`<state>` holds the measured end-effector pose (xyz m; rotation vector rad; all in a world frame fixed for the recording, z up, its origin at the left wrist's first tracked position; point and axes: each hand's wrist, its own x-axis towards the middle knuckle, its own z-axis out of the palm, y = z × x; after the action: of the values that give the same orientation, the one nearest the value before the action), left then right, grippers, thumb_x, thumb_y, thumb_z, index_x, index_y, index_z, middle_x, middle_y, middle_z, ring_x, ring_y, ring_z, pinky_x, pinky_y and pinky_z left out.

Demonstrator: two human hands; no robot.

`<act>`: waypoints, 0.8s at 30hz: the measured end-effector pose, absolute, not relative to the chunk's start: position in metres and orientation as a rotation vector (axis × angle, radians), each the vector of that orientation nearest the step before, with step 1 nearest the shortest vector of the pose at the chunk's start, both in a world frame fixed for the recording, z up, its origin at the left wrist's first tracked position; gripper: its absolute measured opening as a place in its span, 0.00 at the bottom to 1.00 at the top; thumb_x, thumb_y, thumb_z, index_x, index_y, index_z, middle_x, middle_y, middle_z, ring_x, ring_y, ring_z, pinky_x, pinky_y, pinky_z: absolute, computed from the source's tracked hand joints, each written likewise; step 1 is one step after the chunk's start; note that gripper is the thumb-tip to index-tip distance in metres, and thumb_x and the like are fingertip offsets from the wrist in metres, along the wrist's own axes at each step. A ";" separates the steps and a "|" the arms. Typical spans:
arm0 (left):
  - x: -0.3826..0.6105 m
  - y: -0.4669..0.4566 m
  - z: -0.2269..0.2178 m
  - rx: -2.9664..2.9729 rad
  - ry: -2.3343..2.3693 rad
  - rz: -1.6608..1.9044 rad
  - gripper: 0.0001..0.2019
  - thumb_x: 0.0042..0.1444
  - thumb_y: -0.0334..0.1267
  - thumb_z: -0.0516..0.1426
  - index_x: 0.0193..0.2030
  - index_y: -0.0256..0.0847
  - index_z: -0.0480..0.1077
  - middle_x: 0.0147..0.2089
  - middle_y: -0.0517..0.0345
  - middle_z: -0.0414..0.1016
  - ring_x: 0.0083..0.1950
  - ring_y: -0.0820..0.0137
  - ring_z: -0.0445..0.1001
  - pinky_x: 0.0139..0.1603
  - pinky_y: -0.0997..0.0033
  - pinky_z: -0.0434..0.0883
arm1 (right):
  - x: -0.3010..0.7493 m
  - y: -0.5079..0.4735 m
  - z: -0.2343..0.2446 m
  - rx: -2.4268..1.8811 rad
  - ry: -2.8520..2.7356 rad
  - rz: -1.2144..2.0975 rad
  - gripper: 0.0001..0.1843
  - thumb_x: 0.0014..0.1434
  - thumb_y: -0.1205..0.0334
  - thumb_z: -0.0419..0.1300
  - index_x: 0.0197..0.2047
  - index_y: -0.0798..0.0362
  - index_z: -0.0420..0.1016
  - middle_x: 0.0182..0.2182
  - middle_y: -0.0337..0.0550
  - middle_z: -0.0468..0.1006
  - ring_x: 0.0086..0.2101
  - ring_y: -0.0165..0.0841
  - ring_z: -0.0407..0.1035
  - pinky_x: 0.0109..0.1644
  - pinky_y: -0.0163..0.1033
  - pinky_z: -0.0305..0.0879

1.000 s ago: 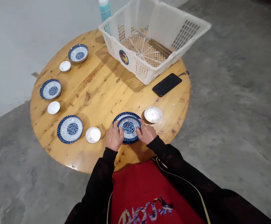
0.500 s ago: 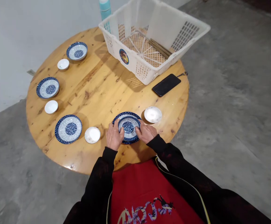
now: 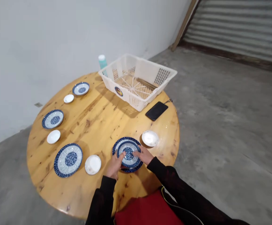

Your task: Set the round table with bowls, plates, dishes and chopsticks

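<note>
A small blue-and-white plate (image 3: 128, 148) is between my two hands, over a larger blue-rimmed plate (image 3: 132, 170) on the table. My left hand (image 3: 114, 165) grips its left side, thumb on top and fingers under or behind the edge. My right hand (image 3: 145, 155) grips the right side, thumb on the plate's face. Whether the small plate touches the larger one is unclear. A white bowl (image 3: 150, 138) stands just beyond my right hand. Another white bowl (image 3: 93, 164) is left of my left hand.
On the round wooden table (image 3: 98, 125) several more blue-rimmed plates (image 3: 68, 160) and white bowls line the left side. A white plastic basket (image 3: 136, 103) holding brown sticks stands at the back, near a turquoise bottle (image 3: 102, 62). A black phone (image 3: 156, 111) lies at the right.
The head view has tilted upward, showing more wall and a corrugated shutter. My left hand has shifted lower along the small plate's left edge. Both hands still hold the plate.
</note>
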<state>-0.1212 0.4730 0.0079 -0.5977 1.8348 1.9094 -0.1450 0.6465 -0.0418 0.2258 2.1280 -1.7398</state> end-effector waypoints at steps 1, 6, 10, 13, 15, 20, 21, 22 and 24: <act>-0.120 0.475 0.007 -0.663 1.703 1.945 0.24 0.52 0.52 0.64 0.50 0.37 0.74 0.43 0.43 0.82 0.47 0.51 0.80 0.46 0.52 0.76 | -0.144 0.645 -0.043 0.239 2.121 -1.754 0.21 0.49 0.62 0.61 0.47 0.56 0.78 0.39 0.47 0.83 0.44 0.46 0.76 0.53 0.51 0.72; -0.111 0.478 0.016 -0.773 1.500 2.121 0.21 0.44 0.42 0.67 0.45 0.36 0.74 0.41 0.45 0.82 0.50 0.53 0.79 0.47 0.58 0.76 | -0.135 0.638 -0.037 0.223 2.190 -1.851 0.25 0.46 0.67 0.57 0.49 0.54 0.79 0.40 0.46 0.83 0.47 0.46 0.75 0.56 0.52 0.70; -0.096 0.478 0.040 -0.688 1.469 2.232 0.19 0.43 0.39 0.69 0.43 0.36 0.75 0.40 0.49 0.82 0.51 0.55 0.79 0.51 0.61 0.75 | -0.121 0.639 -0.020 0.139 2.298 -1.931 0.28 0.47 0.68 0.56 0.53 0.53 0.77 0.47 0.48 0.81 0.52 0.46 0.72 0.63 0.55 0.65; -0.081 0.479 0.057 -0.685 1.452 2.292 0.20 0.42 0.39 0.70 0.43 0.37 0.76 0.43 0.50 0.82 0.52 0.55 0.78 0.55 0.61 0.74 | -0.107 0.639 -0.004 0.121 2.356 -1.968 0.29 0.47 0.67 0.56 0.55 0.53 0.75 0.52 0.50 0.79 0.57 0.46 0.69 0.66 0.55 0.61; -0.069 0.481 0.063 -0.736 1.441 2.323 0.21 0.39 0.40 0.72 0.42 0.37 0.77 0.43 0.49 0.82 0.53 0.53 0.78 0.57 0.58 0.73 | -0.095 0.640 0.005 0.080 2.355 -1.988 0.30 0.48 0.66 0.55 0.56 0.54 0.73 0.54 0.52 0.77 0.58 0.46 0.68 0.67 0.55 0.59; -0.031 0.487 0.053 -0.804 1.450 2.398 0.29 0.39 0.42 0.71 0.50 0.39 0.77 0.49 0.48 0.82 0.57 0.48 0.76 0.62 0.52 0.70 | -0.062 0.642 0.015 -0.023 2.217 -2.072 0.34 0.46 0.68 0.54 0.60 0.54 0.69 0.57 0.52 0.73 0.60 0.44 0.66 0.68 0.52 0.57; -0.023 0.487 0.048 -0.807 1.479 2.391 0.30 0.39 0.43 0.70 0.53 0.40 0.77 0.50 0.47 0.81 0.59 0.47 0.75 0.63 0.51 0.69 | -0.057 0.642 0.015 -0.020 2.170 -2.086 0.35 0.45 0.68 0.55 0.60 0.53 0.69 0.57 0.51 0.73 0.60 0.44 0.66 0.68 0.52 0.57; -0.016 0.487 0.045 -0.812 1.535 2.371 0.30 0.40 0.44 0.69 0.54 0.41 0.77 0.50 0.48 0.81 0.60 0.46 0.74 0.64 0.51 0.68 | -0.052 0.644 0.014 -0.009 2.111 -2.097 0.36 0.44 0.68 0.55 0.60 0.53 0.68 0.57 0.50 0.74 0.59 0.44 0.66 0.68 0.52 0.58; -0.005 0.487 0.039 -0.838 1.681 2.306 0.30 0.40 0.44 0.68 0.53 0.43 0.78 0.51 0.49 0.81 0.62 0.44 0.72 0.66 0.49 0.66 | -0.043 0.647 0.014 0.019 1.971 -2.117 0.38 0.43 0.68 0.54 0.61 0.52 0.68 0.55 0.48 0.76 0.56 0.44 0.68 0.66 0.51 0.60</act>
<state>-0.0047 0.4866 0.0389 -0.8377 1.6813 2.3059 -0.0429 0.6465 0.0136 0.0191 1.9713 -2.1165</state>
